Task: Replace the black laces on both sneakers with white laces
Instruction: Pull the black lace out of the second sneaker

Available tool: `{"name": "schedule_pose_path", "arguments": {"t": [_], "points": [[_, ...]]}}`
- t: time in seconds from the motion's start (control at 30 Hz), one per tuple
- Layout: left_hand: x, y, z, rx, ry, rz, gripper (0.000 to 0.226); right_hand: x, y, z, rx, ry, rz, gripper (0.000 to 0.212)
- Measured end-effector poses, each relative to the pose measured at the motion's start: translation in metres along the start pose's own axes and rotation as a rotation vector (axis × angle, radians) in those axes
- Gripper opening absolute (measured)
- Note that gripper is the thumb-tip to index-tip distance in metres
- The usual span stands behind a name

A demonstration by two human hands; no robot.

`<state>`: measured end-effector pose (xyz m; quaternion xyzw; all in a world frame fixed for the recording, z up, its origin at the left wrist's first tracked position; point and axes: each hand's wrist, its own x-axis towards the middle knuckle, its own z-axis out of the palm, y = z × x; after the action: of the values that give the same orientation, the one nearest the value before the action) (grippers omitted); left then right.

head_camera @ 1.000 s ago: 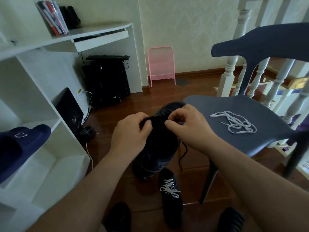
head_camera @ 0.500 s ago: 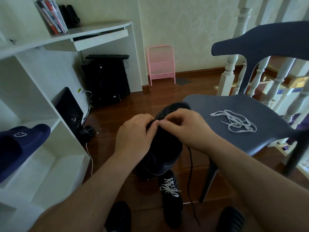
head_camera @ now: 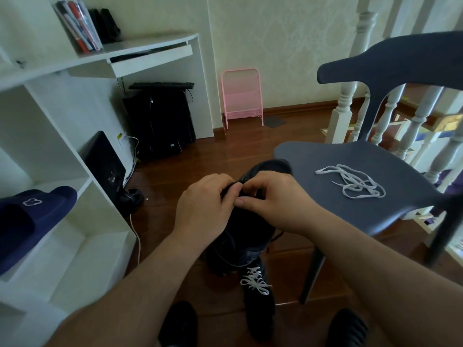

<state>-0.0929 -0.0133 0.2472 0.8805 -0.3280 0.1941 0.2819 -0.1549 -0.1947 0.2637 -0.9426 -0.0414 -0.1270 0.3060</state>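
Head view: left hand [head_camera: 204,211] and right hand [head_camera: 274,205] are pinching the soft, limp black lace at the lifted dark fabric sneaker [head_camera: 246,231]; the loose white flat lace [head_camera: 350,181] is lying right of the grip on the grey plastic chair [head_camera: 313,156], best taken by its stiff tip.

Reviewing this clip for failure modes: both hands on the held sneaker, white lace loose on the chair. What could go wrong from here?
1. The white lace lies loose and tangled on the chair seat; it may snag or knot when picked up.
2. Both the left hand and right hand work the held sneaker in mid-air, so it could slip.
3. A black lace end dangles over the finished sneaker on the floor and might catch.
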Motion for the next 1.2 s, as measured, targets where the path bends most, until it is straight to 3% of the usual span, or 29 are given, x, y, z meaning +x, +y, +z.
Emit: {"name": "schedule_pose_path", "arguments": {"t": [0.07,0.2,0.33,0.47,0.57,0.7,0.8,0.87,1.03,1.13,1.2], "points": [[0.0,0.0,-0.002,-0.036,-0.007,-0.002,0.025,0.0,0.001,0.001,0.162,0.022,0.099,0.008],[0.002,-0.004,-0.004,-0.043,-0.006,-0.053,0.026,0.0,0.0,-0.01,0.488,0.004,0.211,0.018],[0.008,-0.017,-0.008,-0.16,0.046,-0.175,0.027,-0.002,0.006,-0.036,0.729,0.071,0.237,0.013],[0.005,-0.013,-0.012,-0.127,0.067,-0.112,0.025,-0.007,0.011,-0.04,0.599,0.095,0.23,0.028],[0.003,-0.007,-0.01,-0.051,0.036,-0.067,0.027,-0.007,0.008,-0.032,0.43,0.17,0.192,0.015],[0.001,0.001,-0.006,0.002,0.018,-0.006,0.028,-0.005,0.0,-0.013,-0.058,0.015,0.116,0.047],[0.0,0.001,-0.003,-0.002,-0.006,0.017,0.026,0.0,0.001,-0.004,-0.114,-0.031,0.12,0.023],[-0.001,0.001,-0.003,0.004,-0.007,0.024,0.027,0.001,0.0,-0.001,-0.035,-0.011,0.127,0.011],[0.005,-0.009,-0.009,-0.023,0.027,-0.11,0.025,-0.002,-0.006,-0.018,0.41,0.031,0.165,0.02],[0.007,-0.016,-0.014,-0.093,0.043,-0.159,0.027,0.0,-0.002,-0.028,0.712,0.184,0.248,0.015],[0.006,-0.016,-0.015,-0.088,0.037,-0.156,0.027,0.001,0.0,-0.029,0.718,0.224,0.263,0.017]]}}
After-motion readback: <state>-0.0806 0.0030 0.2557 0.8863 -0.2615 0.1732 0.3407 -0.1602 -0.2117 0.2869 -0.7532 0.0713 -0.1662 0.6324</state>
